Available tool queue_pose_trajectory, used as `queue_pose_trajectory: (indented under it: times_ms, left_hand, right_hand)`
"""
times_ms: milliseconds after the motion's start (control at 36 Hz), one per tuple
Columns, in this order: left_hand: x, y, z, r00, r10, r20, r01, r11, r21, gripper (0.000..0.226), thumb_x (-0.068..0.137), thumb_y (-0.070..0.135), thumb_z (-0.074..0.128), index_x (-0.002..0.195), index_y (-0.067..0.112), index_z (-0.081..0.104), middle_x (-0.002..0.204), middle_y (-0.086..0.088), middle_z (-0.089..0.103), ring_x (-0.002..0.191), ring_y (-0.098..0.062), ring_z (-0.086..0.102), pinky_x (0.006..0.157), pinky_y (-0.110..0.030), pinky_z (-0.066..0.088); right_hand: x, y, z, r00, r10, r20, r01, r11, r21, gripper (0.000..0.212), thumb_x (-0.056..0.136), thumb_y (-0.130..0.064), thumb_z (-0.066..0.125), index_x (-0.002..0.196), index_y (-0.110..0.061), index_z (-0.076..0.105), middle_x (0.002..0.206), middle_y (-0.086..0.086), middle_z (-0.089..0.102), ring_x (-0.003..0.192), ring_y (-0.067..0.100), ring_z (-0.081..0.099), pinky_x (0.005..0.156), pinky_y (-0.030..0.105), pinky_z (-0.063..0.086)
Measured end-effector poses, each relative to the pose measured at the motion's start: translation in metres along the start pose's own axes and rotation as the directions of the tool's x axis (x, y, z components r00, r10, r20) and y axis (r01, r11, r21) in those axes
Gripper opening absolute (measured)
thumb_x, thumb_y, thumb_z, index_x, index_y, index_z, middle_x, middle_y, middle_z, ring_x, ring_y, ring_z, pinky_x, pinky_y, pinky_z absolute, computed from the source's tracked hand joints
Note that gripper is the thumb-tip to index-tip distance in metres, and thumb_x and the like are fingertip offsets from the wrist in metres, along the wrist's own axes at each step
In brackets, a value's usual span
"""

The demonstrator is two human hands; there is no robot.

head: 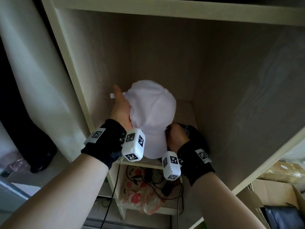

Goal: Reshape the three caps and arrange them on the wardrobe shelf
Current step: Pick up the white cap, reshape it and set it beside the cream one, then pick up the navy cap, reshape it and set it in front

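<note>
A white cap [151, 111] is held up inside the wardrobe compartment, crown toward the back and brim toward me. My left hand [121, 108] presses flat against the crown's left side, fingers stretched out. My right hand [175, 137] grips the cap's lower right edge near the brim. Behind my right hand a dark cap [197, 134] lies on the wardrobe shelf [189, 113], mostly hidden. A third cap is not visible.
The compartment has a left wall [82, 80], a right wall [247, 96] and a board above [165, 10]. Below the shelf lie a flowered bag [140, 192] and black cables. Dark clothing hangs at the left; cardboard boxes [280, 184] stand at the right.
</note>
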State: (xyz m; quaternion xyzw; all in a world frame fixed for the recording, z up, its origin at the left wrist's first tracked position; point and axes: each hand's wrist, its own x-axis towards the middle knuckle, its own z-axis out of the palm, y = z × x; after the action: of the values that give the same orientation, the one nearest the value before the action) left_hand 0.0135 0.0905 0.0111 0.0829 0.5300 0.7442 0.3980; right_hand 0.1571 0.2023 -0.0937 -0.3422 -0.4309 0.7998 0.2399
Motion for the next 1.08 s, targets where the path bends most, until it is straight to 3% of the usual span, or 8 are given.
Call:
queue_pose_trajectory:
  times_ms: [111, 333, 417, 500, 694, 833, 889, 1083]
  left_hand:
    - [-0.003, -0.008, 0.006, 1.000, 0.029, 0.003, -0.029, 1.000, -0.006, 0.065, 0.104, 0.066, 0.028, 0.109, 0.024, 0.078, 0.112, -0.012, 0.081, 0.105, -0.031, 0.076, 0.094, -0.045, 0.057]
    - [0.004, -0.022, 0.010, 1.000, -0.018, 0.005, 0.016, 0.961, 0.276, 0.048, 0.111, 0.042, 0.033, 0.116, 0.013, 0.070, 0.114, -0.008, 0.074, 0.101, -0.023, 0.067, 0.082, -0.032, 0.053]
    - [0.012, -0.030, 0.005, 0.995, -0.093, -0.018, 0.093, 0.906, 0.412, 0.039, 0.103, 0.031, 0.051, 0.130, 0.008, 0.068, 0.131, -0.011, 0.071, 0.115, -0.028, 0.066, 0.094, -0.035, 0.053]
    - [0.019, -0.044, -0.004, 0.988, -0.142, -0.053, 0.147, 0.811, 0.566, 0.020, 0.099, 0.026, 0.056, 0.105, 0.012, 0.069, 0.128, -0.015, 0.072, 0.117, -0.034, 0.066, 0.105, -0.043, 0.052]
    - [0.021, -0.071, -0.016, 0.964, -0.264, -0.042, 0.191, 0.568, 0.801, 0.037, 0.103, 0.029, 0.056, 0.129, 0.004, 0.064, 0.131, -0.016, 0.066, 0.113, -0.030, 0.062, 0.084, -0.036, 0.052]
    - [0.010, -0.087, -0.014, 0.944, -0.326, 0.060, 0.063, 0.355, 0.933, 0.040, 0.104, 0.032, 0.057, 0.133, 0.007, 0.064, 0.136, -0.012, 0.064, 0.114, -0.025, 0.060, 0.086, -0.035, 0.056]
    - [0.005, -0.087, -0.012, 0.939, -0.313, 0.142, -0.039, 0.312, 0.949, 0.039, 0.106, 0.026, 0.054, 0.136, 0.005, 0.064, 0.140, -0.014, 0.063, 0.111, -0.022, 0.058, 0.079, -0.028, 0.052]
    - [-0.004, -0.096, -0.018, 0.937, -0.273, 0.219, -0.146, 0.266, 0.953, 0.068, 0.086, 0.022, 0.083, 0.144, 0.011, 0.049, 0.139, -0.007, 0.059, 0.120, -0.023, 0.058, 0.098, -0.031, 0.050]
  right_hand:
    - [0.008, -0.005, 0.001, 0.994, -0.084, -0.074, 0.085, 0.996, 0.005, 0.052, 0.098, -0.043, 0.057, 0.137, -0.012, 0.071, 0.132, 0.015, 0.075, 0.125, 0.039, 0.069, 0.112, 0.061, 0.049]
    - [0.055, -0.033, -0.025, 0.944, -0.219, -0.247, 0.208, 0.976, -0.071, 0.037, 0.093, -0.044, 0.057, 0.120, -0.030, 0.078, 0.123, 0.005, 0.079, 0.116, 0.035, 0.073, 0.102, 0.061, 0.056]
    - [0.078, -0.044, -0.041, 0.922, -0.233, -0.308, 0.204, 0.971, -0.124, 0.036, 0.091, -0.047, 0.055, 0.109, -0.027, 0.078, 0.120, 0.010, 0.079, 0.114, 0.040, 0.073, 0.099, 0.062, 0.057]
    - [0.126, -0.046, -0.071, 0.904, -0.237, -0.355, 0.176, 0.965, -0.194, 0.037, 0.087, -0.041, 0.056, 0.099, -0.012, 0.075, 0.112, 0.019, 0.077, 0.113, 0.046, 0.072, 0.098, 0.070, 0.055]
    - [0.057, -0.075, -0.037, 0.876, -0.291, -0.386, 0.060, 0.858, -0.510, 0.047, 0.110, -0.013, 0.046, 0.156, -0.002, 0.042, 0.133, 0.007, 0.054, 0.113, 0.021, 0.054, 0.091, 0.030, 0.042]
    - [0.187, -0.031, -0.148, 0.959, -0.176, -0.224, -0.115, 0.481, -0.869, 0.103, 0.075, -0.093, 0.053, 0.160, -0.038, 0.032, 0.161, 0.004, 0.046, 0.131, 0.033, 0.055, 0.112, 0.056, 0.045]
    - [0.215, -0.020, -0.167, 0.960, -0.119, -0.254, -0.175, 0.453, -0.874, 0.116, 0.064, -0.098, 0.059, 0.160, -0.041, 0.029, 0.164, 0.003, 0.043, 0.136, 0.035, 0.052, 0.115, 0.062, 0.043]
    - [0.078, -0.055, -0.054, 0.904, -0.320, -0.284, -0.051, 0.578, -0.814, 0.063, 0.112, -0.035, 0.045, 0.168, -0.016, 0.024, 0.172, 0.008, 0.033, 0.154, 0.033, 0.037, 0.126, 0.043, 0.028]
